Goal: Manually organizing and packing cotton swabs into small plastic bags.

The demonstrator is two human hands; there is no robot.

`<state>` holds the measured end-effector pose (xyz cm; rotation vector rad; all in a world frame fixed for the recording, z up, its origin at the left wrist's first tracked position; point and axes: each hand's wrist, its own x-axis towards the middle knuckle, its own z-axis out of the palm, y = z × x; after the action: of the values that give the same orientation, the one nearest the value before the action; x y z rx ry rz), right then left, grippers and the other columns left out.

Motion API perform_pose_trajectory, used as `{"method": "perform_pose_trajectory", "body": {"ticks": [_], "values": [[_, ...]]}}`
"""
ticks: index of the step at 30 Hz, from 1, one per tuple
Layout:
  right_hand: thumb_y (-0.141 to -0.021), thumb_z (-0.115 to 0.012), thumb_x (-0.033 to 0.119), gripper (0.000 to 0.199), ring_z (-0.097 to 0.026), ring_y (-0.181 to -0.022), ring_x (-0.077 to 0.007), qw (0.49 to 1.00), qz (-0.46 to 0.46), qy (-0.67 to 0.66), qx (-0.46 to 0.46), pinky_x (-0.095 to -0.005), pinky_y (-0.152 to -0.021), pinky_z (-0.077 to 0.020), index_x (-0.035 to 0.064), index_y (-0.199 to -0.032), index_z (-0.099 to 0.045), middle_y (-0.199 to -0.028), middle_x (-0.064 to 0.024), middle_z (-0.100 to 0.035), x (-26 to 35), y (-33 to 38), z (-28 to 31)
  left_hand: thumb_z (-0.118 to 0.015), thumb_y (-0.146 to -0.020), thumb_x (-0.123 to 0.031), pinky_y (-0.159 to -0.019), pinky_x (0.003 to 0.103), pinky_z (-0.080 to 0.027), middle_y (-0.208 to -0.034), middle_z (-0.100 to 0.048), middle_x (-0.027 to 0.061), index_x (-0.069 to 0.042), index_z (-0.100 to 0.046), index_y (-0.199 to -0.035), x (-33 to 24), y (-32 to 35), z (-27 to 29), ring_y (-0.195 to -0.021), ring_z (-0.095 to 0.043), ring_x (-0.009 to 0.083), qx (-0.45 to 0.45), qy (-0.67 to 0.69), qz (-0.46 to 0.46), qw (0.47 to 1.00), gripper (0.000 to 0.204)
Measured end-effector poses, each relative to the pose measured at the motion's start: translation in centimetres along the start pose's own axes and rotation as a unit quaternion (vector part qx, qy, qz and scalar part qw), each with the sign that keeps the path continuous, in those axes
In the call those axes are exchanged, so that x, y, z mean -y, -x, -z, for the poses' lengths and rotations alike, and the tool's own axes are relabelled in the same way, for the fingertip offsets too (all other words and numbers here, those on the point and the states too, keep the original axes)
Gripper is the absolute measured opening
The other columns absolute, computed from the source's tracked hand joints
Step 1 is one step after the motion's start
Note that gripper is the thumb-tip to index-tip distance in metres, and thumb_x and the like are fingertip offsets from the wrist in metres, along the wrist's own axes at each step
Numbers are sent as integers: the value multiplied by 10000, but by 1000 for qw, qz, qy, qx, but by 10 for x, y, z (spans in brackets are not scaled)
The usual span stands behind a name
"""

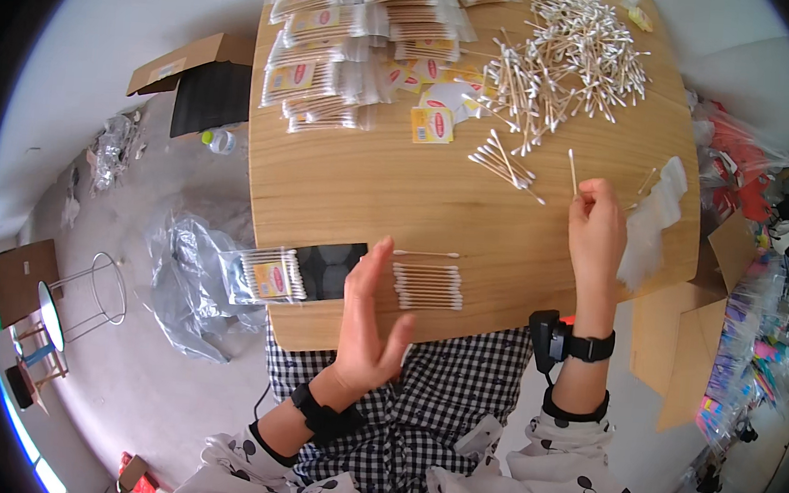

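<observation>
My right hand [597, 230] pinches one wooden cotton swab [573, 172], which points up and away from the fingertips over the table. My left hand [367, 337] hovers open at the near table edge, thumb apart from the fingers. Just right of it lies a neat row of cotton swabs [428, 289], side by side, with one swab [426, 253] slightly apart at its far end. Left of that hand, a dark flat rectangle [330, 269] lies beside a clear packet of swabs [272, 277] with a yellow label. A few loose swabs [504, 167] lie crossed beyond, near a large heap [585, 62].
Stacked filled swab packets [312, 55] occupy the far left of the wooden table [353, 188], beside loose yellow labels [433, 125]. Translucent plastic sleeves [653, 225] lie by the right edge. Cardboard boxes [691, 363] stand on the floor at right; crumpled clear plastic [193, 277] lies at left.
</observation>
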<state>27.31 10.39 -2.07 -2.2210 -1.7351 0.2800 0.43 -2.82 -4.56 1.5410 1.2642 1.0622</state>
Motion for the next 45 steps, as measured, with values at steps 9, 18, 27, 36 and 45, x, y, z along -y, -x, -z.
{"method": "perform_pose_trajectory", "body": {"ticks": [9, 18, 27, 36, 45], "values": [[-730, -645, 7, 153, -589, -841, -260, 888, 443, -41, 114, -367, -732, -491, 49, -863, -582, -865, -72, -585, 76, 44, -15, -377, -1026, -338, -1205, 466, -110, -1576, -211, 244, 1, -122, -1537, -7, -20, -4, -1486, -174, 323, -118, 216, 67, 967, 664], [-936, -555, 73, 267, -551, -1172, -307, 931, 215, -290, 56, -411, -999, -434, 26, -1192, -614, -1253, -140, -580, 64, 102, -27, -372, -1016, -496, -1212, 465, -119, -1576, -213, 246, -11, -141, -1538, -8, -25, -15, -1485, -182, 322, -127, 237, 62, 961, 748], [-1071, -351, 225, 444, -323, -1432, -295, 812, 46, -582, 27, -433, -1176, -253, -37, -1427, -385, -1511, -189, -380, 86, 136, -69, -398, -984, -581, -1217, 444, -88, -1585, -188, 248, -28, -124, -1545, -19, -25, -33, -1495, -149, 319, -139, 259, 43, 955, 833], [-983, -470, 127, 510, -264, -1455, -363, 980, 171, -101, 10, -486, -1187, -215, 3, -1467, -368, -1525, -192, -361, 101, 105, -62, -425, -967, -582, -1213, 435, -92, -1587, -184, 246, -7, -130, -1539, -12, -22, -37, -1497, -146, 314, -200, 288, 70, 934, 863], [-890, -491, 57, 598, -238, -1480, -305, 971, 232, -36, 49, -499, -1197, -199, -3, -1472, -367, -1559, -173, -321, 112, 107, -76, -373, -998, -543, -1207, 453, -103, -1586, -182, 257, -6, -124, -1540, -4, -21, -38, -1492, -152, 338, -193, 300, 22, 934, 803]]}}
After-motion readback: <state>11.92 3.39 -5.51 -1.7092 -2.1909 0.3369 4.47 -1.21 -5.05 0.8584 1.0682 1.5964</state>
